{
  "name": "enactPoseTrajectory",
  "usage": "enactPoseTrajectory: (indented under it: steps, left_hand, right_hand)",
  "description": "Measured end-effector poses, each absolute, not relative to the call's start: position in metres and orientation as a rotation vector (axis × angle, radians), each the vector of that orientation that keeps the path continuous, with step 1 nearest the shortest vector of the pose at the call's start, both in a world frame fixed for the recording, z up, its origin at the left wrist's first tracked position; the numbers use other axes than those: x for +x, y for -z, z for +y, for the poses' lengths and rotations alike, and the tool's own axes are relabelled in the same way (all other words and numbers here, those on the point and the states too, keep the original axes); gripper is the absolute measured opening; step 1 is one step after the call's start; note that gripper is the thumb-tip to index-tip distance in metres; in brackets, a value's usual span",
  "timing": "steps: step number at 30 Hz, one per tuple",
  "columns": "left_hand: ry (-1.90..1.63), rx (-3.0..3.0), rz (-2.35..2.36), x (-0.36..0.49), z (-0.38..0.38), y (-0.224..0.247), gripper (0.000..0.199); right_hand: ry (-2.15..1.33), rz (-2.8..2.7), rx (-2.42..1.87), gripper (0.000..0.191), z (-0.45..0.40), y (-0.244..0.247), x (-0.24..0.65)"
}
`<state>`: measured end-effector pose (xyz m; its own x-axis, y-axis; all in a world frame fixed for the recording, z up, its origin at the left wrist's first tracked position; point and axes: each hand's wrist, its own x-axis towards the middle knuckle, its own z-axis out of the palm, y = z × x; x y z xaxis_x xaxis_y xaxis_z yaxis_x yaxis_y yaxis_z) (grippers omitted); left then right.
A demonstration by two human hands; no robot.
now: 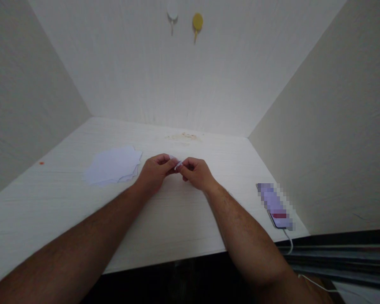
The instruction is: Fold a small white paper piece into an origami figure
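Observation:
Both my hands meet above the middle of the white table [164, 223], pinching a small piece of white paper [178, 165] between them. My left hand [156, 171] grips its left side with thumb and fingers. On the right side, my right hand [196, 171] holds it in a similar pinch. Most of the paper is hidden by the fingers, so its full shape cannot be made out. Left of my left hand lies a loose stack of white paper sheets [114, 165] with uneven edges.
A phone [275, 207], its screen blurred, lies at the right with a white cable [290, 245] running off the table edge. An orange speck [42, 163] is at far left. Brownish stains [186, 137] mark the back. White [172, 15] and yellow [197, 22] hooks hang on the wall.

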<state>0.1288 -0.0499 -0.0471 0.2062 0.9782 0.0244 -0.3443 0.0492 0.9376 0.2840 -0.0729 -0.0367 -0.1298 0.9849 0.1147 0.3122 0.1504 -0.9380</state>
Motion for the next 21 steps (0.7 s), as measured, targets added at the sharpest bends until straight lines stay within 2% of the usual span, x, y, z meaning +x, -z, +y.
enactPoseTrajectory:
  steps: [21]
  left_hand:
    - [-0.991,0.898,0.661,0.1245,-0.0499,0.0401,0.021]
  right_hand:
    - [-1.313,-1.541,-0.934,0.02,-0.0701,0.0444,0.2853]
